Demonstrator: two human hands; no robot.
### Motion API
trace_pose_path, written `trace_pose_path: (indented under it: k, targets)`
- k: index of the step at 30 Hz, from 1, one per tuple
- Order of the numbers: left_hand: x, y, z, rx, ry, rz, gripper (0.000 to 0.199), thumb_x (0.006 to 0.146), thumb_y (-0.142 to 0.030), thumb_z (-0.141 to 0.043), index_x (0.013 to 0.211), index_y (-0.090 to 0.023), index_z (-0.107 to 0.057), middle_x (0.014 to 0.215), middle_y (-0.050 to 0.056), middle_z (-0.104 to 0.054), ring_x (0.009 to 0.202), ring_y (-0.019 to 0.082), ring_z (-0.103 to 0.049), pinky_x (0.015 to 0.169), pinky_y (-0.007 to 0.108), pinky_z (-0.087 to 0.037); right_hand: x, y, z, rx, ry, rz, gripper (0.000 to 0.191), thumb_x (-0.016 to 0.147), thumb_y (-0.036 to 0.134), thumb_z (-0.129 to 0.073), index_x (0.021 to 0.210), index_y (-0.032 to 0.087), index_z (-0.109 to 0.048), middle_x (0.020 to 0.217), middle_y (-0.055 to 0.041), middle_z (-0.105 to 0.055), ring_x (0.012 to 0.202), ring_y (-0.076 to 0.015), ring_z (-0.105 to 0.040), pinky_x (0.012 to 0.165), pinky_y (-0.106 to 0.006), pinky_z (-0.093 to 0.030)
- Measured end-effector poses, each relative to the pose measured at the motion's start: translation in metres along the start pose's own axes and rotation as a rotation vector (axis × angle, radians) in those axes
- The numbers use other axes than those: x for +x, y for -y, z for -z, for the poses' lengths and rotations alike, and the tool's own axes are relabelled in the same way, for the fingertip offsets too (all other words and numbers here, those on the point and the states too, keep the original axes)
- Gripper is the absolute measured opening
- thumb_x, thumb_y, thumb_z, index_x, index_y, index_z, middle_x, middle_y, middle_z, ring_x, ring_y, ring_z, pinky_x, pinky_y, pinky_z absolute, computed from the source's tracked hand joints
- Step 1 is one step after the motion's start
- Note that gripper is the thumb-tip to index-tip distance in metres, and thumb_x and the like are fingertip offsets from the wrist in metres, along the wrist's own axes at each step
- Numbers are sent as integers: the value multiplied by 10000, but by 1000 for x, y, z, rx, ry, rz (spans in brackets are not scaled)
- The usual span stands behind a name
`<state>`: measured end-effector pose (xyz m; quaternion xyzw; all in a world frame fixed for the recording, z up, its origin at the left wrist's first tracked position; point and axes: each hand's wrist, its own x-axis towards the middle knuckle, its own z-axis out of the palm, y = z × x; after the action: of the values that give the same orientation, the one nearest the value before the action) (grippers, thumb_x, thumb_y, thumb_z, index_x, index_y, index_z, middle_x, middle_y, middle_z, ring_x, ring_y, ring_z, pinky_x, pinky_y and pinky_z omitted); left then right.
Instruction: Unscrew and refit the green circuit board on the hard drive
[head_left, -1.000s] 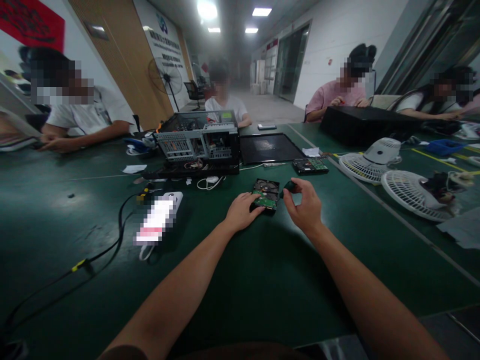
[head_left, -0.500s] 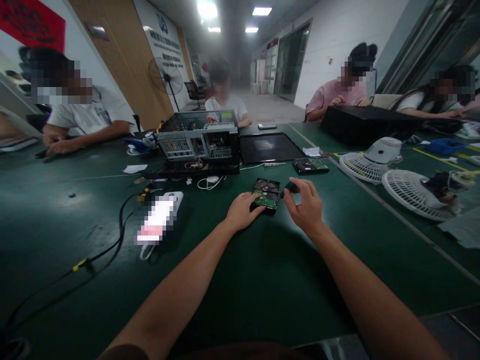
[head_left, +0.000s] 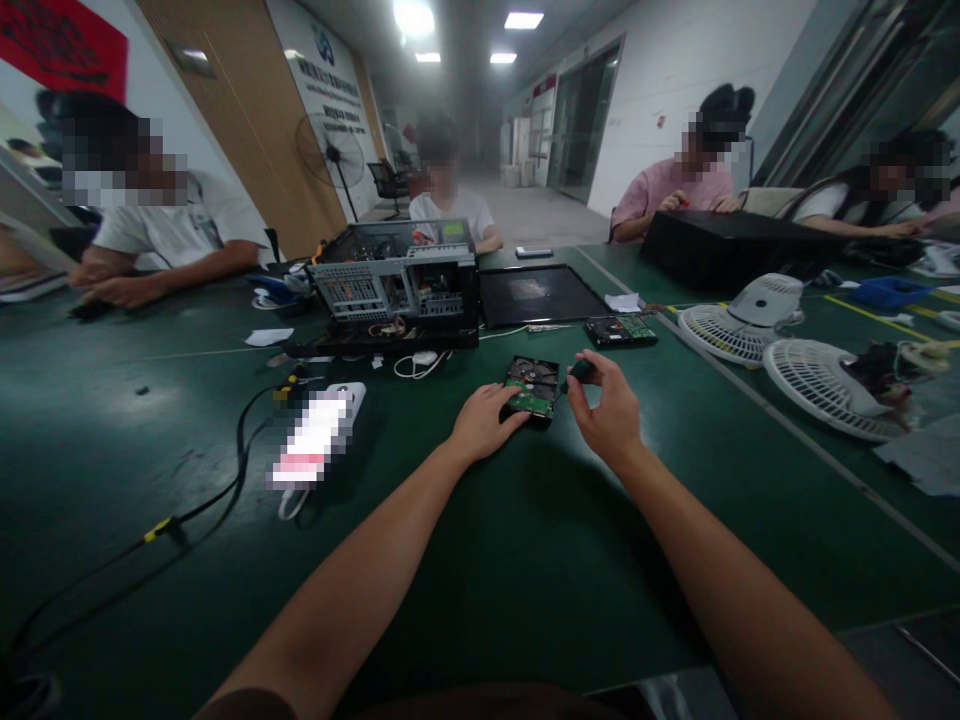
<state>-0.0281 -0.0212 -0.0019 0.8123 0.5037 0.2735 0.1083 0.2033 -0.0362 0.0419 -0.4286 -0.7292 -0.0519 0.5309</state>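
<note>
A hard drive (head_left: 534,375) lies on the green table with its green circuit board facing up. My left hand (head_left: 484,418) grips its left side and near edge, fingers over the board and thumb along the front. My right hand (head_left: 606,405) pinches the dark handle of a screwdriver (head_left: 577,375) just right of the drive. The tool slants down toward the drive's right edge; its tip is too small to make out.
An opened computer case (head_left: 397,285) stands beyond the drive, beside a black side panel (head_left: 544,293). A second hard drive (head_left: 621,331) lies to the right, near white fan parts (head_left: 724,330). A phone (head_left: 319,435) and black cable (head_left: 241,450) lie left. Several people sit around the table.
My right hand has shifted very slightly up and left, its fingers turning a little on the screwdriver handle. My left hand and the hard drive stay in place.
</note>
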Motion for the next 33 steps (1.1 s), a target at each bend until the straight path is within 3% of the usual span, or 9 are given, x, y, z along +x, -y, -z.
trace_pose_path:
  k: [6,13,21,27,33]
  targets:
    - [0,-2,2,-5,3,3,542,946,-530,-608,1417,-263,-577,1415,73,-612,1365,292,-491,1157,475,-395,1,4,3,-44,-8,19,471,936,284,-634,1389,262,-505,1187,-105,-618,896,-210,-667,845,-442,-602]
    - [-1,-3,2,1,-14,-6,535,951,-533,-601,1403,-247,-593,1400,76,-626,1359,282,-500,1164,445,-391,1,8,5,-70,17,26,503,950,254,-591,1442,259,-489,1156,-109,-586,941,-224,-651,889,-465,-590]
    - [-1,-3,2,3,5,5,536,952,-538,-594,1412,-262,-580,1409,71,-619,1368,284,-490,1165,468,-387,0,5,3,-26,32,28,531,977,238,-542,1497,261,-438,1365,-146,-594,1033,-249,-684,916,-477,-596]
    - [-1,-4,4,4,3,3,540,957,-550,-579,1412,-260,-581,1415,71,-614,1368,278,-489,1158,451,-397,-2,1,-1,46,34,3,525,983,234,-529,1496,244,-417,1373,-150,-610,1084,-254,-687,941,-477,-596]
    - [-1,-4,4,-9,6,2,538,951,-538,-594,1417,-269,-576,1420,66,-611,1368,283,-491,1162,470,-393,0,3,1,-23,10,39,500,959,255,-581,1445,266,-463,1302,-133,-613,1030,-250,-671,905,-495,-594]
